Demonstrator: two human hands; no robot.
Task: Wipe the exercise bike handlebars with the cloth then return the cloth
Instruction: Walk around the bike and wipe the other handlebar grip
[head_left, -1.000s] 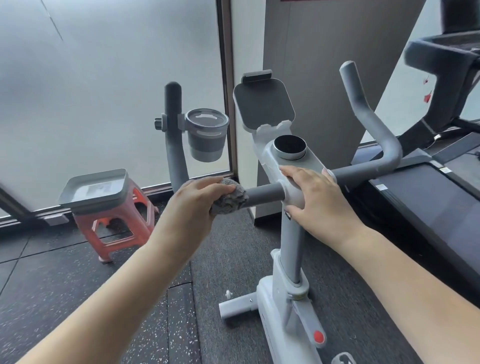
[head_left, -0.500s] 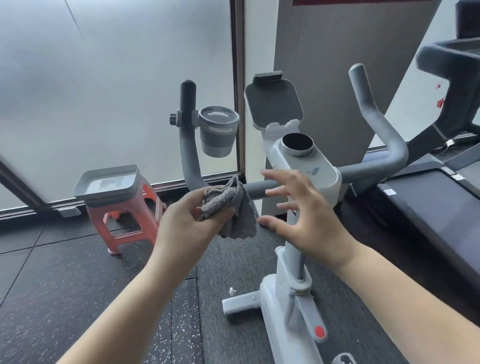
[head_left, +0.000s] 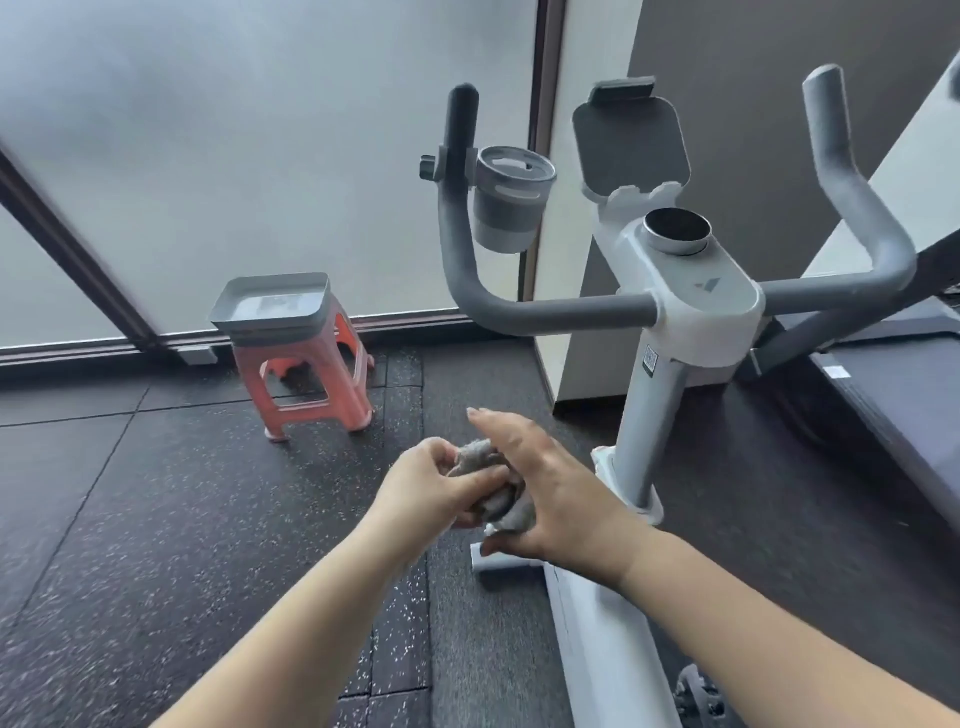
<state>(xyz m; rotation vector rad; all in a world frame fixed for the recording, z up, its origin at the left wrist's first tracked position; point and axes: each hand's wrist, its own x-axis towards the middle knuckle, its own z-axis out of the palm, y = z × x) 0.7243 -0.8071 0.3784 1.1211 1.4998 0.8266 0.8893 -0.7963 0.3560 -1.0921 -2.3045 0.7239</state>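
A crumpled grey cloth (head_left: 491, 486) is held low in front of the white exercise bike, well below its grey handlebars (head_left: 561, 312). My left hand (head_left: 431, 488) grips the cloth from the left. My right hand (head_left: 550, 493) lies against its right side, thumb under the cloth and fingers stretched out above it. Most of the cloth is hidden between the two hands. Neither hand touches the bars, whose left grip (head_left: 460, 156) and right grip (head_left: 852, 176) stand upright.
A grey tray (head_left: 270, 306) sits on an orange plastic stool (head_left: 306, 384) by the frosted window at the left. A grey cup holder (head_left: 511, 202) is clamped to the left bar. A treadmill (head_left: 893, 384) stands to the right. Dark speckled rubber floor lies below.
My left hand has pulled the cloth off the left bar and brought it down. My right hand has left the bike's centre column and come to the cloth.
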